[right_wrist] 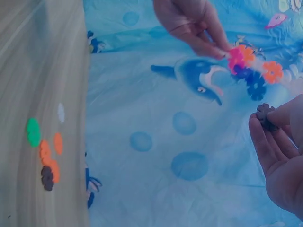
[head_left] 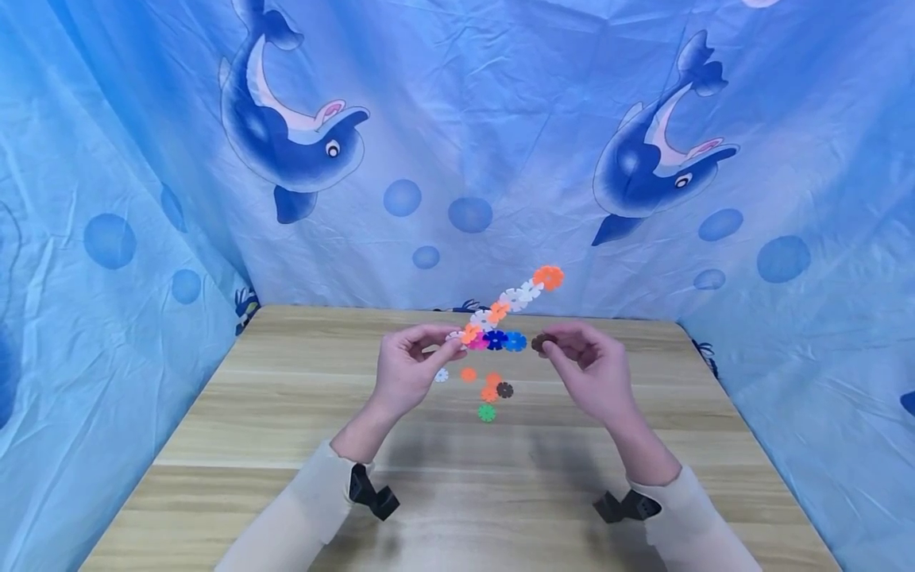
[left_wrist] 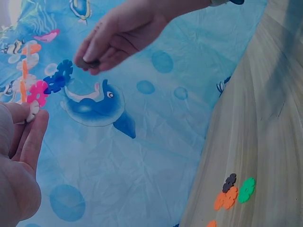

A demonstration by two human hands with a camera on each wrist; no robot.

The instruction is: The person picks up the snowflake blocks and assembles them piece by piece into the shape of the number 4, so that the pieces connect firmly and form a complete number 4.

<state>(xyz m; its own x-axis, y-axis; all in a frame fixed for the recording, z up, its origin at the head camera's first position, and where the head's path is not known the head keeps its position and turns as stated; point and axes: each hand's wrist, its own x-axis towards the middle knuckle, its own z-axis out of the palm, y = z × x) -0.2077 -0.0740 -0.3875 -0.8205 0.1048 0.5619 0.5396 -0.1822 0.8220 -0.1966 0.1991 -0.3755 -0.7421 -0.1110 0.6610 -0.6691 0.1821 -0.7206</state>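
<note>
Above the table my left hand pinches the white end of a joined chain of notched plastic snowflake discs. One branch runs right through a pink disc, a dark blue disc and a lighter blue disc. Another branch of orange and white pieces slants up to an orange disc at its far tip. Between thumb and fingers my right hand holds a brown snowflake disc. A small gap separates it from the lighter blue disc.
On the wooden table below the hands lie loose discs: a green one, a brown one, a white one and several orange ones. A blue dolphin-print curtain surrounds the table's back and sides.
</note>
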